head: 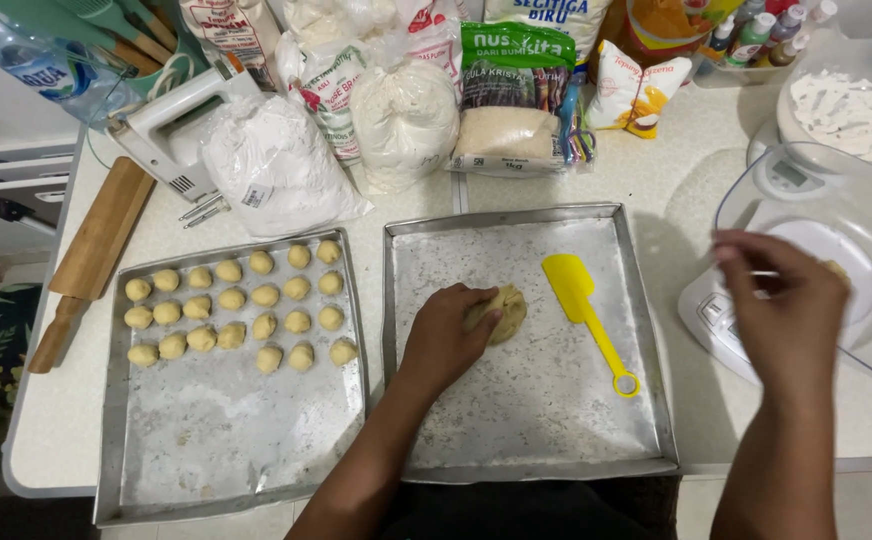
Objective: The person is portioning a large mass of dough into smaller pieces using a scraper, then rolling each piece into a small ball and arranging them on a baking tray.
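Note:
My left hand grips a lump of pale dough that rests on the floured metal tray in the middle. A yellow spatula lies on the same tray, to the right of the dough. My right hand reaches over a clear bowl standing on a white kitchen scale. Its fingers pinch a small bit of dough at the bowl. A second metal tray on the left carries several small dough balls in rows.
Bags of flour and sugar line the back of the counter, with a white hand mixer and a wooden rolling pin at the left. Another bowl with flour stands at the back right.

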